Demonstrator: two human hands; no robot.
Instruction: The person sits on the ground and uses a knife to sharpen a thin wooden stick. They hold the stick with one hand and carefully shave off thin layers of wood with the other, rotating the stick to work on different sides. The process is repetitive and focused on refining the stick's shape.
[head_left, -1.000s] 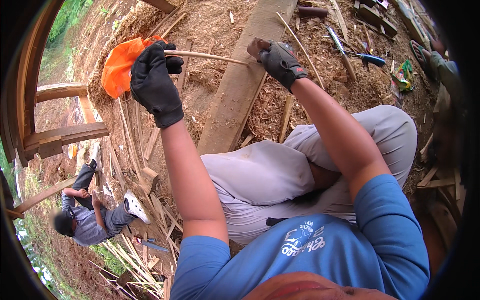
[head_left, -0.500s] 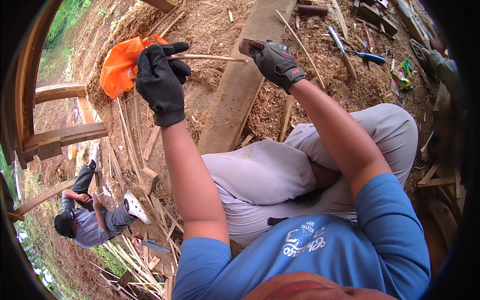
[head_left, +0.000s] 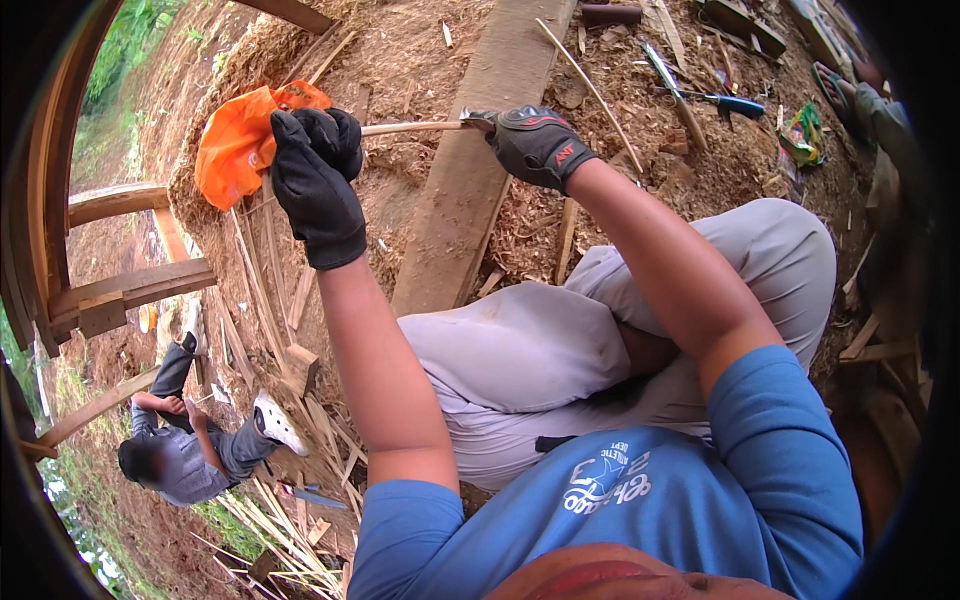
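My left hand (head_left: 315,185), in a black glove, is closed around one end of a thin, pale wooden stick (head_left: 415,127). The stick points right, held above a thick wooden plank (head_left: 450,210). At its other end my right hand (head_left: 538,148), gloved in grey and black, grips a small brown flat piece (head_left: 479,119) against the wood. What that piece is made of cannot be told. Just behind my left hand lies an orange plastic bag (head_left: 232,150). A second thin stick (head_left: 595,90) rests on the shavings beyond my right hand.
A blade (head_left: 660,70) with a wooden handle and a blue-handled tool (head_left: 738,104) lie at the upper right, near a green packet (head_left: 803,137). Wood strips (head_left: 265,270) litter the ground at left. Another person (head_left: 185,455) sits at lower left, beside a wooden frame (head_left: 140,280).
My right hand has come slightly lower and left, bringing the brown piece onto the stick's end. My left hand has turned and dropped a little, still holding the stick.
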